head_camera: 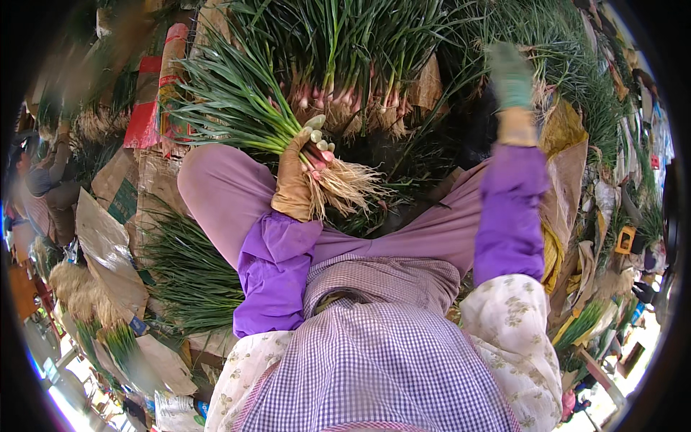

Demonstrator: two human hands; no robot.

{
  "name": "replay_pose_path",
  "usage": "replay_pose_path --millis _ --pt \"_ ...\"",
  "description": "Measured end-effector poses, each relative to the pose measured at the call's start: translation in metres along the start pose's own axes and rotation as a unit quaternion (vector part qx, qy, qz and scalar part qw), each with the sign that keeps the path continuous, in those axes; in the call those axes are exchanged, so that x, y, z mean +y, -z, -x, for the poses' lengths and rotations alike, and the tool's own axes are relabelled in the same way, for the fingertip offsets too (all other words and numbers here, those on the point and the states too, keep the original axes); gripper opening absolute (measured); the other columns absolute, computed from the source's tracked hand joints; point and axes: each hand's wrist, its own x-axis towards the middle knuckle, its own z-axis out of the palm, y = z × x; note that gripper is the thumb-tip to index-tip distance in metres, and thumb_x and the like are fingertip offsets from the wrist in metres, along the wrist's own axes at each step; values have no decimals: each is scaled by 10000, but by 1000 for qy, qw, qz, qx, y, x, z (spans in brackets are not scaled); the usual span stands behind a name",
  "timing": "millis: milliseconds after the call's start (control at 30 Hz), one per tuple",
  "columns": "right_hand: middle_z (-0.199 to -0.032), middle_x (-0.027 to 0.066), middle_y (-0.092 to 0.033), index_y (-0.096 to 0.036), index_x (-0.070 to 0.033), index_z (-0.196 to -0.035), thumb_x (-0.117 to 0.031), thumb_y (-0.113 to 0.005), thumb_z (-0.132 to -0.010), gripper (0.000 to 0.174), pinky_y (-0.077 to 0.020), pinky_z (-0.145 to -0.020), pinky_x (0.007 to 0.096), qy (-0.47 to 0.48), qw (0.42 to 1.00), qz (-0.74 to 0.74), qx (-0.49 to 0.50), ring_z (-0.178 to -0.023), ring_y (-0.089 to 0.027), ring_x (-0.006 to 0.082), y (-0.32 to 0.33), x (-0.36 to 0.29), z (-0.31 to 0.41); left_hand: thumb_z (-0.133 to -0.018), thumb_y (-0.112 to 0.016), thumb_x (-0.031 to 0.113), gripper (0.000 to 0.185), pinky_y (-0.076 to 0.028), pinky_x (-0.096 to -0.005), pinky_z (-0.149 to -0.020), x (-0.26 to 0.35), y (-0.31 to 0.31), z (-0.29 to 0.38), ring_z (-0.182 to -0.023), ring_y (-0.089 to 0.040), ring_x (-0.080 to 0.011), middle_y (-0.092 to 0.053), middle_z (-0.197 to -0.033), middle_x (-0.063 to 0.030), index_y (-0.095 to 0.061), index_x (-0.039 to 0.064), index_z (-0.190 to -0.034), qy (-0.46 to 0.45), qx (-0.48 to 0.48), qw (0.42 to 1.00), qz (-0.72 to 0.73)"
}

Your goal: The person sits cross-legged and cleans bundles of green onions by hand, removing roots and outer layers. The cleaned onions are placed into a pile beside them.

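My left hand (293,173), in a tan glove with pale fingertips, is closed around a bunch of green garlic (259,116) above my left thigh. The leaves fan out to the upper left; the pinkish stem ends and pale stringy roots (345,183) stick out to the right. My right hand (510,75), in a green glove, is stretched forward to the heap of leafy plants (556,48) at the upper right. Motion blurs it, so its fingers and anything in them cannot be made out. Straight ahead stands a row of green garlic (345,59) with its roots towards me.
More green leaves (189,270) lie beside my left thigh. Cardboard sheets (110,248) and a red package (143,102) are to the left. A yellow-lined sack (564,156) lies at the right. Another person (48,189) sits at the far left among more bunches.
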Motion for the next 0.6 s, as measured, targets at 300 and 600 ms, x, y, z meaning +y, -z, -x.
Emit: replay_pose_path --millis 300,600 --pt "-919 130 -698 -660 -68 -926 -366 -681 -784 331 -539 -674 405 -111 924 -363 -49 -849 -691 287 -12 -246 -5 -941 -522 144 334 -529 -238 -599 -7 -23 15 -667 -575 -100 -590 -783 12 -534 -10 -1236 -26 102 983 -153" --pt "-792 9 -689 -681 -162 -1046 -344 -675 -856 264 -474 -513 180 -218 776 -589 54 -623 -612 70 26 -82 -9 -952 -553 238 252 -530 -275 -759 0 -9 7 -589 -462 -75 -465 -687 51 -489 64 -1122 16 -91 995 36"
